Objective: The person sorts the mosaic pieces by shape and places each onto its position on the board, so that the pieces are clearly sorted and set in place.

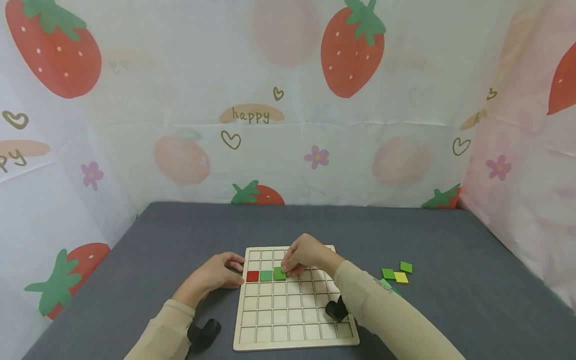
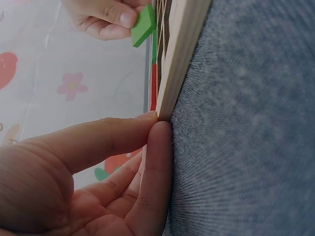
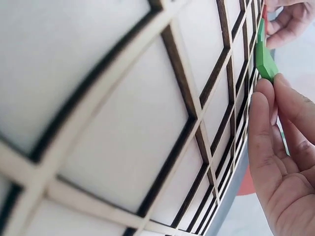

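A wooden grid board (image 1: 297,345) lies on the dark cloth. Along one row, a red tile (image 1: 252,276) sits in the leftmost cell with a bluish-green tile (image 1: 266,275) beside it. My right hand (image 1: 308,254) pinches a bright green tile (image 3: 266,63) between thumb and fingertips; it is tilted at the third cell of that row. A sliver of green shows behind the right fingers in the right wrist view, its source partly hidden. At the board's left edge, my left hand (image 1: 212,275) holds the rim between thumb and a finger (image 2: 156,162).
Right of the board lie loose tiles: green tiles (image 1: 406,267), a yellow tile (image 1: 401,277) and bluish-green ones partly covered by the right sleeve (image 1: 382,300). Black wrist mounts (image 1: 204,335) hang by both wrists. A strawberry-print curtain (image 1: 288,150) stands behind the table.
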`<state>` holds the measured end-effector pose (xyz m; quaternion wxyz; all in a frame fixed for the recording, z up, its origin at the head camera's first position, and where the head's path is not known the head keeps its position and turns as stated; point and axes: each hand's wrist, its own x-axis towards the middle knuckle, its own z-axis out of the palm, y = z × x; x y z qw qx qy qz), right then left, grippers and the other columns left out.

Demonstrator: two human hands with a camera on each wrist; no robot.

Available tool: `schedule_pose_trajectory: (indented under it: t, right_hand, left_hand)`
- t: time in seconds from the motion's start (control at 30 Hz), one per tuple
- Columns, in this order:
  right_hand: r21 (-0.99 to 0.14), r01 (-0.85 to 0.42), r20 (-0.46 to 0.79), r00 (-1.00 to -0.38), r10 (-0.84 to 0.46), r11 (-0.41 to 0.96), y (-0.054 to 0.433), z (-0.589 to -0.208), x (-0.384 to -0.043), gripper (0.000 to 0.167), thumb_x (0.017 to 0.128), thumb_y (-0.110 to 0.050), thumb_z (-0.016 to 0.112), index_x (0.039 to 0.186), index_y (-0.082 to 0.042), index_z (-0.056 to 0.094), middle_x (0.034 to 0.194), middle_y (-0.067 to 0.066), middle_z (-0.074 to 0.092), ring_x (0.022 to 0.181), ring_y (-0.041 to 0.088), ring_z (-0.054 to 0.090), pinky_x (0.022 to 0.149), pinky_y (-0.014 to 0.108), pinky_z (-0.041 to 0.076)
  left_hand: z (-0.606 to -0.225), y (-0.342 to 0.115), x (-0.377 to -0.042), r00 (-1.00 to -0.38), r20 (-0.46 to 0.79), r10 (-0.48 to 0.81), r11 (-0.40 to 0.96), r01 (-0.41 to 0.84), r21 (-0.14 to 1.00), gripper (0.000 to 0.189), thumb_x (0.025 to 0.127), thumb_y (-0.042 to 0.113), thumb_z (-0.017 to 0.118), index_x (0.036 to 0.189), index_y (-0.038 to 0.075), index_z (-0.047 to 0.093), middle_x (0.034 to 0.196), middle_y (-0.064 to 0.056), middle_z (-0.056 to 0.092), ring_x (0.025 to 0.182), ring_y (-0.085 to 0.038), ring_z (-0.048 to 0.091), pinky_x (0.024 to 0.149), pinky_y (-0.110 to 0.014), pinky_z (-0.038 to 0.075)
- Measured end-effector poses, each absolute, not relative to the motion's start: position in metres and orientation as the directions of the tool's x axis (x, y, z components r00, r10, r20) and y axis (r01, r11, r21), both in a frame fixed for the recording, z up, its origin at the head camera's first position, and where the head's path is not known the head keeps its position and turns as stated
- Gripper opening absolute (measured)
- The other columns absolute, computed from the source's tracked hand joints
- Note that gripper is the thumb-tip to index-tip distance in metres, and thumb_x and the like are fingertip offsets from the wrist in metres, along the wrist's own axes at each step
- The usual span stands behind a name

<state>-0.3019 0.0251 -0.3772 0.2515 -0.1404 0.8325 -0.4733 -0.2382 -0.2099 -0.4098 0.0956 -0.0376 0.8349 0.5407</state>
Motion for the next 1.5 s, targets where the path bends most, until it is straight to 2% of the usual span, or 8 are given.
schedule_pose_trajectory:
  t: [1.03,1.5]
  right_hand:
    - [-0.792,-0.085,-0.241,-0.866,-0.438,0.605,0.0176,-0.3797,-0.2986,0.006,0.076,0.002,0.081,0.074,0.001,0.075,0.070,0.008,0.074,0.056,0.013,0.067,0.061,0.029,0.060]
    - [-0.798,-0.071,-0.251,-0.863,-0.438,0.598,0.0194,-0.3775,-0.2975,0.006,0.077,0.001,0.081,0.079,0.001,0.076,0.074,0.007,0.074,0.061,0.014,0.069,0.064,0.030,0.061]
  left_hand:
    - [-0.4071,-0.2098,-0.2359,-0.979,-0.196,0.058,0.415,-0.155,0.897,0.051,0.079,-0.010,0.072,0.127,-0.009,0.054,0.102,-0.015,0.056,0.081,-0.016,0.063,0.074,-0.033,0.060]
    - [-0.4079,-0.2100,-0.2364,-0.978,-0.202,0.047,0.414,-0.165,0.895,0.051,0.079,-0.010,0.071,0.127,-0.008,0.054,0.102,-0.015,0.057,0.082,-0.016,0.064,0.074,-0.033,0.060]
